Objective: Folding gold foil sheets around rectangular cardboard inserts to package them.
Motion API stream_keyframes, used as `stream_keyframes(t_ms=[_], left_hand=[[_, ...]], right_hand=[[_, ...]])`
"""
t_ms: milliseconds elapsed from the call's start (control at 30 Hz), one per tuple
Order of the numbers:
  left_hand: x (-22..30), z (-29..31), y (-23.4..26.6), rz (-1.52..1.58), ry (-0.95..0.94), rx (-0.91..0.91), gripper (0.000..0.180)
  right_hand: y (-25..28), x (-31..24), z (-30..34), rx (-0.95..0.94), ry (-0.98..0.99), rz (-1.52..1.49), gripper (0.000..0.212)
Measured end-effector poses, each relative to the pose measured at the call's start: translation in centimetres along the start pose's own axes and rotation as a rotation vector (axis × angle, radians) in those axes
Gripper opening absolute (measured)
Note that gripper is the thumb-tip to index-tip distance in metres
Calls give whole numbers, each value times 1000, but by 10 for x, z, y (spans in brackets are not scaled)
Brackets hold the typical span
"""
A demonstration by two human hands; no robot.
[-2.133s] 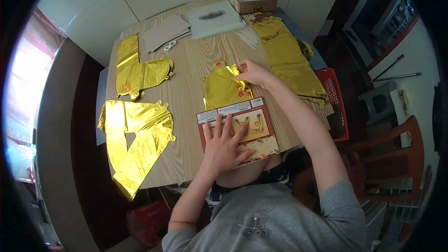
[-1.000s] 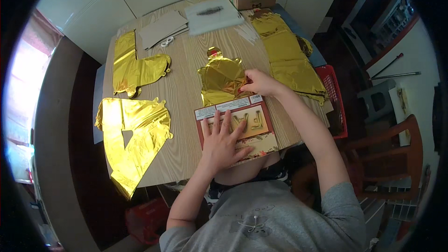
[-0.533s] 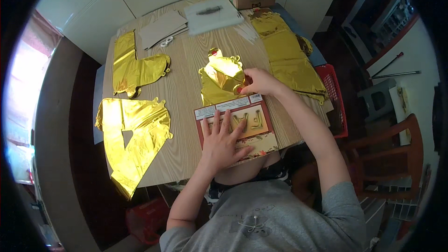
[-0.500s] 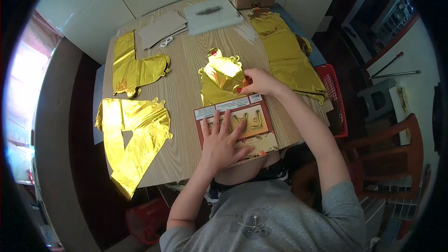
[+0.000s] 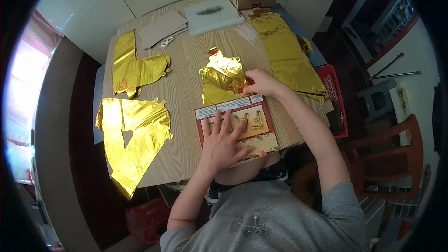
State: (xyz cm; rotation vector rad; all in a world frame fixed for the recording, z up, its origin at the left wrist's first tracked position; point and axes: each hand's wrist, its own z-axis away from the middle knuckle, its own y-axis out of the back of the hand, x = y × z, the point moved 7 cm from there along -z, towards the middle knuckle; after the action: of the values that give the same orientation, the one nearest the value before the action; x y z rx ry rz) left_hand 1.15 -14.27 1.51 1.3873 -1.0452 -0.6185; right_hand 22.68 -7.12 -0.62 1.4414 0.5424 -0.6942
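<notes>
The left hand [image 5: 221, 142] lies flat, fingers spread apart, on the flat red and tan cardboard pack [image 5: 256, 140] at the near edge of the wooden bench [image 5: 184, 158]. Press down evenly there. Just past the pack, the right hand [image 5: 259, 84] has its fingers pinched on the right side of the shiny gold foil balloon [image 5: 219, 91]. Pull softly; thin foil could tear.

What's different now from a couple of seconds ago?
The right hand has moved toward the person along the right edge of the middle gold foil; its fingers are at that edge, though their grip is partly hidden. The foil's far tab has shifted away from the person, and its creases have changed. The left hand stays spread on the printed packet; the other gold foils lie as before.
</notes>
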Motion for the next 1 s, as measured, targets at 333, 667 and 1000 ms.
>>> stream_keyframes(t_ms=[333, 667, 1000], left_hand=[[-1, 0, -2, -10, 2, -20, 75], [0, 0, -2, -19, -8, 0, 75], [-2, -1, -4, 61, -37, 15, 66]], right_hand=[[2, -30, 10, 5, -17, -152, 44], [-8, -33, 39, -5, -5, -231, 29], [-36, -48, 95, 154, 626, 268, 30]])
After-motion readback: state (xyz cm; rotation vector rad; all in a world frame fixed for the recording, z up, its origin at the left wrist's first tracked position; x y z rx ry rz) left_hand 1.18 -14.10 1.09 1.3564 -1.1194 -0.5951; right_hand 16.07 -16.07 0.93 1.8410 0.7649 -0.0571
